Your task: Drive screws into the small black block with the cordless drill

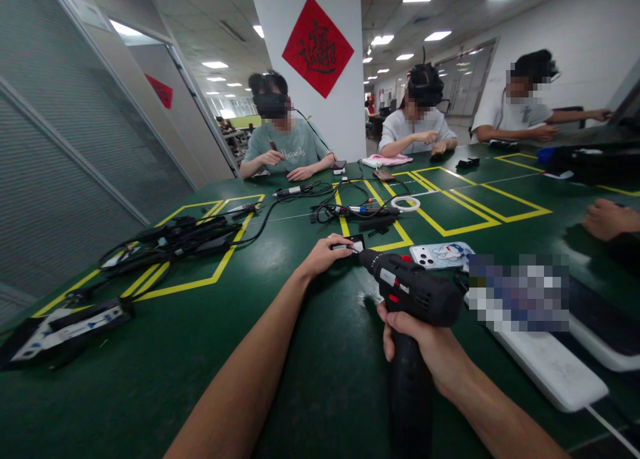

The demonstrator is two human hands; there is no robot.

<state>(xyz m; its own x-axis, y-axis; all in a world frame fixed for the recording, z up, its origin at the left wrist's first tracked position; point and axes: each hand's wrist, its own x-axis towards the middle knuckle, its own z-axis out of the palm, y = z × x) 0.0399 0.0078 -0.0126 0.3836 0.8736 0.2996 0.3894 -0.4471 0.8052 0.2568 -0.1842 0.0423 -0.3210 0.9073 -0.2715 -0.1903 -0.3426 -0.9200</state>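
Note:
My right hand is wrapped round the handle of a black cordless drill with red buttons. The drill's chuck points forward and left, with a thin bit at its front. At that bit's tip, my left hand has its fingers pressed together. What they pinch is too small and partly covered to make out. Right behind the fingertips lies a small black piece with a white patch. A phone in a white, cartoon-printed case lies just right of the drill's front.
Tangled black cables lie on the green table at left, more in the middle beside a white tape roll. A white device with a cord is at right. Three people sit opposite; another person's hand rests at right.

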